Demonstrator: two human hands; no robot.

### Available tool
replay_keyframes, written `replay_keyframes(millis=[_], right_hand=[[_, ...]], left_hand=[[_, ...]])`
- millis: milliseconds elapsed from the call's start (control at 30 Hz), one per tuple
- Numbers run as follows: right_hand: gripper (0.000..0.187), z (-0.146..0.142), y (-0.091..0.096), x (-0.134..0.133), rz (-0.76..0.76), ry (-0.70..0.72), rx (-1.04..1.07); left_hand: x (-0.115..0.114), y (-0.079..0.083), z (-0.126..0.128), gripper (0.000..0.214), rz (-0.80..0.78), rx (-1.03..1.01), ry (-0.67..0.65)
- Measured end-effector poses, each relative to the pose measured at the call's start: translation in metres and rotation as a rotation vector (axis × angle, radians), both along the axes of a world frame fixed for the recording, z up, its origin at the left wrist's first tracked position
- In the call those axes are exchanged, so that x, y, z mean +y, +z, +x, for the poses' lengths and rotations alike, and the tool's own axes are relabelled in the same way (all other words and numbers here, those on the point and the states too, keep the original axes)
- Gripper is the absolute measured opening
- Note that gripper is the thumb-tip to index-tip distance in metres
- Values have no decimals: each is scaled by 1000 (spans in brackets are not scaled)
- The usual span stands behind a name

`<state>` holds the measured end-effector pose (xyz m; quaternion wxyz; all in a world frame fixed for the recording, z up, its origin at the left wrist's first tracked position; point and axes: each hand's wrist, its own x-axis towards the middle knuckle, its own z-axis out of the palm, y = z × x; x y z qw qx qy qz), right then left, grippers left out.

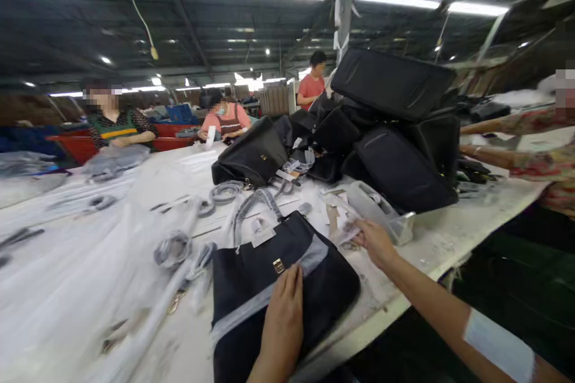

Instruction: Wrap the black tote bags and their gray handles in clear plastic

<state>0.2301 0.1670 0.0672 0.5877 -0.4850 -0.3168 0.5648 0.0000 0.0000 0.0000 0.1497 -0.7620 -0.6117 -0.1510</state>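
A black handbag lies on the table in front of me, with a gold clasp and a strip of pale wrapping across its front. Its wrapped handle stands up at the top, beside a white tag. My left hand rests flat on the bag just below the clasp, fingers stretched out. To the right of the bag, my right hand pinches a piece of clear plastic, next to a translucent plastic bin. Small gold pieces show under those fingers.
Black handbags are piled high at the back right. Clear plastic sheeting and wrapped straps cover the left side. The table edge runs at lower right. Several people work around the table; one person's arms reach in from the right.
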Motion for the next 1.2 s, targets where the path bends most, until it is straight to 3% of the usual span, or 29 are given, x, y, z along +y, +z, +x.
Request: replay_keyframes(millis=[133, 233, 300, 467, 567, 667, 833, 933, 1067, 1200], right_hand=[[11, 9, 15, 9, 19, -72, -3], [10, 13, 34, 6, 41, -35, -16], [7, 11, 47, -1, 63, 17, -34], [29, -17, 65, -39, 214, 93, -179], [32, -45, 57, -69, 412, 166, -537], [28, -70, 33, -92, 664, 333, -838], [42, -86, -17, -94, 1068, 558, -960], [45, -83, -31, -86, 1108, 627, -954], [46, -79, -32, -81, 1087, 710, -867], [38, -78, -25, -78, 929, 736, -787]], left_hand=[[1, -2, 1, 77, 45, -28, -28], [2, 1, 2, 74, 37, -41, -30], [2, 5, 2, 71, 8, -40, -39], [3, 17, -1, 75, -93, -11, -107], [4, 23, -2, 70, -145, -2, -122], [4, 30, 0, 58, -189, -17, -144], [3, 35, 4, 48, -227, -163, -115], [1, 33, 3, 49, -234, -236, -118], [-2, 34, 0, 53, -286, -257, -112], [-1, 40, 1, 48, -250, -206, -152]])
